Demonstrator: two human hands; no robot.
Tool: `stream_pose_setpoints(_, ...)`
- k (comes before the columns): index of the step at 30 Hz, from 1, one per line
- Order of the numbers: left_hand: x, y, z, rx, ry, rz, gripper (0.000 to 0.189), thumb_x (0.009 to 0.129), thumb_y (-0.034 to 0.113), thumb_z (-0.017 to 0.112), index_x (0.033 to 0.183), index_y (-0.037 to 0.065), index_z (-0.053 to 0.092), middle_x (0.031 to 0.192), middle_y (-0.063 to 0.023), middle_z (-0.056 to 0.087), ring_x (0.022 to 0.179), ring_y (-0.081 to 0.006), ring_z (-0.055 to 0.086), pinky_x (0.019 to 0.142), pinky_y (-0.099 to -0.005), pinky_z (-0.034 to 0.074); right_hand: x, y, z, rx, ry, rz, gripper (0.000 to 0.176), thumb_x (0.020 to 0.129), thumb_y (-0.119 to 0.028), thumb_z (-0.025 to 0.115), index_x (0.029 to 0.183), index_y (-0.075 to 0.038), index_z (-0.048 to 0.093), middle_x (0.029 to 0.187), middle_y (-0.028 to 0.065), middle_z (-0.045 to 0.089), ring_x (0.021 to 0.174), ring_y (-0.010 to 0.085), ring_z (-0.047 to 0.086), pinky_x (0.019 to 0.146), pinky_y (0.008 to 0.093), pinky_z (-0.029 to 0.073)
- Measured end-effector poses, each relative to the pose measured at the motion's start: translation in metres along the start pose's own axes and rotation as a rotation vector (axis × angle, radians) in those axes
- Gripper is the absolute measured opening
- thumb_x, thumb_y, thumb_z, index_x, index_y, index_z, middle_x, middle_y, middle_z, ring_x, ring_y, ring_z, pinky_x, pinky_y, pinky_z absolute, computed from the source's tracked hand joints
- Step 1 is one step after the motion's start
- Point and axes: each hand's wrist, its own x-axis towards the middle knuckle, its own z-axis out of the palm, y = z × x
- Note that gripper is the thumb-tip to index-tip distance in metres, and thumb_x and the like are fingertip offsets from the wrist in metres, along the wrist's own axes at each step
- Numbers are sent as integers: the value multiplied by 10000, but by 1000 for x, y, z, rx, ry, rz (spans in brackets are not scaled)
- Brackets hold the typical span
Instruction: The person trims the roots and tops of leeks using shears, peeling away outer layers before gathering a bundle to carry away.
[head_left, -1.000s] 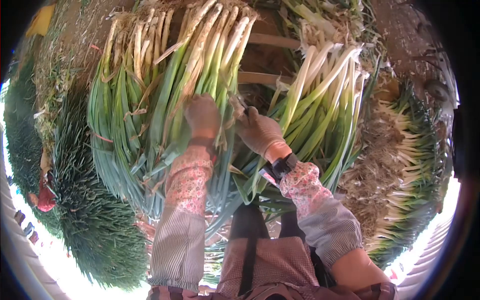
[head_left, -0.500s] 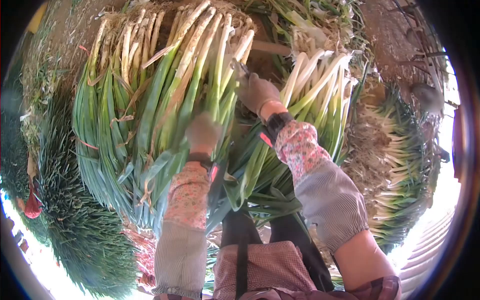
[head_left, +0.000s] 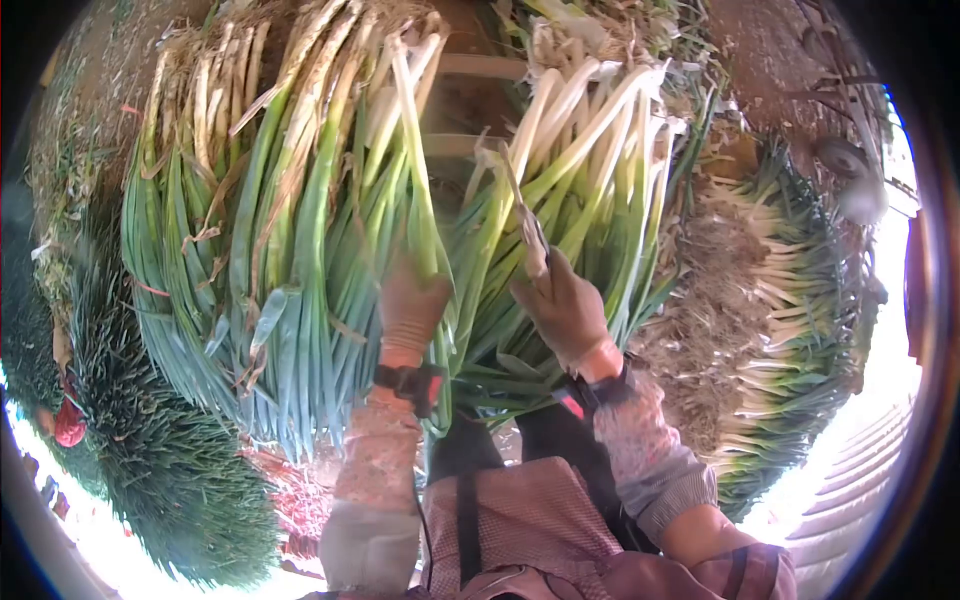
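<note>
My left hand (head_left: 415,308), in a brownish glove, is closed round the green part of a leek (head_left: 417,165) whose pale end points up and away from me. It lies over the right edge of a large heap of leeks (head_left: 290,220) with dirty, rooted ends. My right hand (head_left: 565,312), also gloved, is closed on the handle of a slim knife (head_left: 521,205). The blade points up and slightly left, above the leeks (head_left: 605,150) on the right, whose ends are white and clean. The fingertips of both hands are partly hidden.
Wooden slats (head_left: 480,67) show between the two heaps. On the right lies a long row of leeks (head_left: 780,330) with roots facing inward. A dark green pile (head_left: 180,470) stands at the left, with a red net bag (head_left: 69,422) beside it. A wheeled metal frame (head_left: 845,155) is at upper right.
My right hand and the knife have moved down and right, away from the left heap's root ends. My left hand has dropped slightly and holds a leek now apart from the heap. The view has shifted.
</note>
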Motion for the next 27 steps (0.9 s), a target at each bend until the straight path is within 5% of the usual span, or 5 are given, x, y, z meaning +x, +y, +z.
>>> stream_pose_setpoints(15, -102, 12, 86, -193, -4, -94, 449, 787, 305, 599, 1127, 14, 565, 847, -251, 657, 794, -455, 654, 721, -509, 534, 124, -16, -15, -278, -174, -5, 529, 918, -431, 574, 1210, 9, 552, 996, 245, 697, 940, 417, 679, 861, 485, 515)
stream_pose_setpoints(18, -122, 29, 91, -225, -5, -77, 296, 778, 149, 589, 1037, 5, 584, 799, -189, 599, 693, -321, 612, 668, -407, 511, 98, -16, -41, -258, -160, -18, 538, 921, -435, 570, 1214, 14, 547, 1001, 247, 695, 948, 426, 674, 873, 490, 506)
stream_pose_setpoints(22, -111, 45, 108, -48, 120, 132, 421, 804, 275, 626, 1137, 21, 572, 740, -214, 642, 640, -411, 642, 604, -505, 531, 48, 34, -53, -239, -128, -104, 515, 900, -414, 592, 1208, -3, 553, 974, 240, 692, 920, 420, 673, 796, 500, 521)
stream_pose_setpoints(25, -68, 44, 92, 108, 0, 164, 296, 831, 282, 659, 1031, 66, 626, 808, -176, 659, 740, -373, 664, 646, -475, 529, 17, 36, -51, -241, -107, 11, 435, 907, -321, 609, 1240, -46, 557, 976, 194, 697, 891, 382, 682, 748, 477, 562)
stream_pose_setpoints(27, -33, 34, 71, 275, 59, 208, 249, 842, 298, 663, 977, 89, 647, 854, -156, 668, 811, -360, 666, 696, -455, 526, 9, 27, -40, -448, -180, -123, 351, 920, -224, 594, 1237, -74, 580, 1038, 160, 673, 894, 328, 682, 737, 422, 597)
